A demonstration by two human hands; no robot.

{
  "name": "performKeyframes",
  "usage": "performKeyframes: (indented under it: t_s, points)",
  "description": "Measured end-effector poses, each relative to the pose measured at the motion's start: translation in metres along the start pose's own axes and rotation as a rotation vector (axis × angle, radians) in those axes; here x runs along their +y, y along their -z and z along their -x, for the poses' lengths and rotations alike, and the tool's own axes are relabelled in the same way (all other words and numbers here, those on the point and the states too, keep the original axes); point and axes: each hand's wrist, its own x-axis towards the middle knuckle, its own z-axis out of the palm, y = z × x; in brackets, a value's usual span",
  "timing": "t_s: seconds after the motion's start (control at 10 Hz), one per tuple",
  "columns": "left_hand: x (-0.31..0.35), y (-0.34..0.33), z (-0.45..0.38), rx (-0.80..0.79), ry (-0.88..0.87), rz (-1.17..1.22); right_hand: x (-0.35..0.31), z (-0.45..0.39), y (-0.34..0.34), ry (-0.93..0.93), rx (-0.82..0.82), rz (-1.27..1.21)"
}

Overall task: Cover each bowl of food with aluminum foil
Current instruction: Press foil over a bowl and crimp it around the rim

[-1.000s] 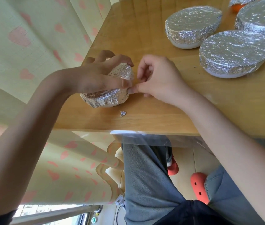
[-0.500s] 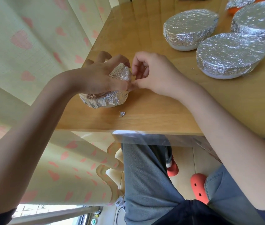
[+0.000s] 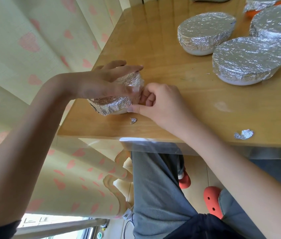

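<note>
surface [image 3: 179, 104]: light wood, takes up most of the upper right. I'm placing everything else off the small bowl at its near left corner.
curtain [image 3: 24, 49]: pale with pink hearts, hangs left of the small bowl, past the surface's edge.
big bowls: three white ones with foil pulled tight over the top, well off to the far right of the small bowl. One [image 3: 205, 31] is farthest back, one [image 3: 250, 59] sits closer to me and just beside it, and the third [image 3: 277, 26] is cut off by the right edge.
orange bowl [image 3: 263, 6]: also foil-topped, way back in the far right corner, only partly in shot.
small bowl [image 3: 117, 99]: wrapped in crinkly foil over the top and down the sides, a bit of white showing at the base. It stands on the surface between both hands.
left hand [image 3: 105, 80]: a bit blurry, fingers pretty much straight and laid over the top of the small bowl, palm against the foil.
right hand [image 3: 157, 102]: fingers curled in, pinching the foil on the small bowl's right side, thumb flat on the surface by the base.
big scrap [image 3: 244, 134]: crumpled foil near the surface's front edge, well right of the small bowl.
tiny scrap [image 3: 133, 120]: little foil bit just in front of the small bowl.
</note>
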Motion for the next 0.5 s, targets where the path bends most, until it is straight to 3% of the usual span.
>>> performKeyframes:
  t_s: [0.4,0.5]
  points:
    - [0.001,-0.001,-0.007,0.045,-0.037,-0.024,-0.002,0.005,-0.002,-0.036,-0.011,-0.021]
    - [0.001,0.000,-0.008,0.046,-0.050,-0.056,-0.007,0.008,0.001,-0.164,-0.004,-0.052]
